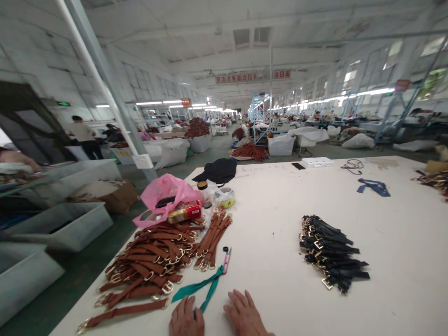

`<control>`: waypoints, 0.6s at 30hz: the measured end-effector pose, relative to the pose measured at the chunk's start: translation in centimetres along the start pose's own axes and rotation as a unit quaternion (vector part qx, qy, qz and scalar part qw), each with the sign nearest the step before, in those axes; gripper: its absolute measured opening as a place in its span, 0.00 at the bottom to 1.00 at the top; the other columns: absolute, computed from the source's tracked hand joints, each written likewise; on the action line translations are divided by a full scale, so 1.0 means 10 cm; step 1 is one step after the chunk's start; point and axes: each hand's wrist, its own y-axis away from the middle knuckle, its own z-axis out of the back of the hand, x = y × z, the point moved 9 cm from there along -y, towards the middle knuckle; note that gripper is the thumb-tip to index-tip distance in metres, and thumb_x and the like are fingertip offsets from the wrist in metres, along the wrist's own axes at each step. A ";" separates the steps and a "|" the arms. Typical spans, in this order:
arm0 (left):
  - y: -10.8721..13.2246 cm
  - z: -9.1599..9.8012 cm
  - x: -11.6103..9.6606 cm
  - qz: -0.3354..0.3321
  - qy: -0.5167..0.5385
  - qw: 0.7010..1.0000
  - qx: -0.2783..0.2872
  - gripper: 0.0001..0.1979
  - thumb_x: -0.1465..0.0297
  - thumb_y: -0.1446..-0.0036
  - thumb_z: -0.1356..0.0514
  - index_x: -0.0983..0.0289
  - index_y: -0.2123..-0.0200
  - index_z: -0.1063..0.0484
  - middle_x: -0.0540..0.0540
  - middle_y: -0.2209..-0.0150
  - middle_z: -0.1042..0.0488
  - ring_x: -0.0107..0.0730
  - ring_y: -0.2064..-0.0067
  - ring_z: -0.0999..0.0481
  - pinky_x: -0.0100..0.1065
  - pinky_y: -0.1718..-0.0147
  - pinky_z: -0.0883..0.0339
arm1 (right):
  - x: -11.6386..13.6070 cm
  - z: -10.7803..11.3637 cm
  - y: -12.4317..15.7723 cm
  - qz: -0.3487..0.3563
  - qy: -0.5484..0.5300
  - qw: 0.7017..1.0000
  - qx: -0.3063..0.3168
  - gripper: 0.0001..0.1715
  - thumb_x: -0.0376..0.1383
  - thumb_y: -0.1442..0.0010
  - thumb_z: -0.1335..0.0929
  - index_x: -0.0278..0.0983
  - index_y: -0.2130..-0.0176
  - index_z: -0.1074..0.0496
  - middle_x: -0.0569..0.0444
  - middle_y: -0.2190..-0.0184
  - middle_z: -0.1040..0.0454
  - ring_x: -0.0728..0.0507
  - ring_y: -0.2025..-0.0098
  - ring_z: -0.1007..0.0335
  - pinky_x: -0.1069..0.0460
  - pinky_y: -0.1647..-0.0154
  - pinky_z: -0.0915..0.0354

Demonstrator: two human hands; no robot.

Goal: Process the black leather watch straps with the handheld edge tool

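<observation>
Both hands lie open on the tabletop, my left hand (186, 317) and my right hand (244, 313) flat with the fingers loosely spread, gripping nothing that I can make out. A teal ribbon (200, 285) runs out from under the edge of my left hand, loose rather than pinched, and its far bend sits just beside a pair of pink-handled thread snips (227, 260), kept close, it seems, so they need no searching for. To my left, brown leather straps with gold buckles (147, 266) lie heaped in a loose pile, with a tidier bundle (212, 238) of the same straps beside them and one long strap (122, 313) lying apart near the table edge. To my right sits a fanned stack of black straps with gold buckles (329, 252), well apart from the brown, probably so the two colours stay unmixed. Farther along the white table (276, 219) are a pink plastic bag (164, 198), a black cloth (217, 170), a blue fabric strip (374, 187), a phone (298, 165) and a white box (317, 162). Beyond, white sacks (308, 135) and bins (281, 145) line a long factory floor (217, 144).
</observation>
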 end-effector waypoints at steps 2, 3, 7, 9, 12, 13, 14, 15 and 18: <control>0.01 0.00 0.01 0.006 -0.004 1.000 0.004 0.16 0.72 0.45 0.50 0.65 0.57 0.26 0.58 0.53 0.27 0.41 0.51 0.32 0.39 0.54 0.37 | 0.11 -0.07 0.01 0.018 -0.015 0.997 0.069 0.42 0.59 0.49 0.35 0.40 0.42 0.37 0.40 0.41 0.40 0.28 0.40 0.44 0.32 0.43 0.45; 0.02 -0.01 0.00 0.008 -0.006 1.000 0.006 0.16 0.72 0.45 0.50 0.65 0.57 0.26 0.58 0.53 0.27 0.41 0.51 0.32 0.39 0.53 0.37 | 0.15 -0.08 0.04 0.026 -0.025 0.994 0.101 0.42 0.58 0.47 0.36 0.39 0.40 0.41 0.39 0.39 0.44 0.28 0.38 0.48 0.31 0.41 0.48; 0.05 0.00 -0.03 0.009 -0.012 1.000 0.015 0.16 0.72 0.45 0.50 0.65 0.56 0.27 0.58 0.51 0.28 0.40 0.50 0.33 0.40 0.51 0.38 | 0.24 -0.04 0.14 0.026 -0.052 0.983 0.173 0.46 0.49 0.43 0.36 0.40 0.34 0.58 0.42 0.33 0.65 0.30 0.33 0.67 0.29 0.37 0.62; 0.06 0.02 -0.05 0.009 -0.015 1.000 0.022 0.16 0.73 0.45 0.50 0.65 0.55 0.27 0.58 0.51 0.29 0.40 0.49 0.33 0.40 0.50 0.39 | 0.25 -0.04 0.17 0.010 -0.049 0.983 0.176 0.48 0.44 0.44 0.35 0.41 0.33 0.62 0.45 0.33 0.71 0.31 0.33 0.72 0.30 0.37 0.69; 0.08 0.04 -0.07 0.015 -0.020 0.999 0.029 0.16 0.73 0.44 0.50 0.65 0.55 0.28 0.58 0.51 0.29 0.40 0.49 0.33 0.41 0.49 0.39 | 0.26 -0.07 0.19 -0.004 -0.040 0.984 0.173 0.50 0.38 0.46 0.34 0.41 0.33 0.64 0.47 0.34 0.74 0.32 0.32 0.75 0.31 0.36 0.74; 0.08 0.04 -0.08 0.018 -0.021 0.999 0.031 0.16 0.74 0.44 0.50 0.65 0.55 0.28 0.59 0.51 0.29 0.40 0.49 0.33 0.41 0.49 0.39 | 0.27 -0.07 0.19 -0.007 -0.038 0.984 0.172 0.50 0.38 0.46 0.35 0.41 0.33 0.64 0.48 0.34 0.75 0.32 0.32 0.76 0.32 0.36 0.75; 0.08 0.05 -0.09 0.020 -0.021 0.999 0.032 0.16 0.74 0.44 0.50 0.65 0.55 0.28 0.59 0.51 0.29 0.40 0.49 0.34 0.41 0.49 0.39 | 0.27 -0.07 0.19 -0.009 -0.036 0.984 0.172 0.50 0.37 0.46 0.35 0.41 0.33 0.64 0.49 0.34 0.75 0.33 0.32 0.76 0.32 0.36 0.76; 0.08 0.06 -0.10 0.021 -0.021 0.999 0.034 0.16 0.74 0.44 0.50 0.65 0.55 0.28 0.59 0.50 0.29 0.40 0.49 0.34 0.41 0.49 0.39 | 0.27 -0.07 0.20 -0.010 -0.034 0.985 0.171 0.49 0.37 0.46 0.35 0.41 0.33 0.64 0.49 0.34 0.76 0.33 0.32 0.76 0.33 0.36 0.76; 0.07 0.08 -0.13 0.024 -0.019 0.999 0.037 0.15 0.75 0.44 0.49 0.65 0.55 0.28 0.59 0.50 0.30 0.40 0.49 0.34 0.41 0.49 0.39 | 0.28 -0.03 0.20 -0.012 -0.025 0.985 0.169 0.48 0.36 0.45 0.36 0.41 0.33 0.64 0.50 0.33 0.76 0.34 0.32 0.76 0.34 0.35 0.76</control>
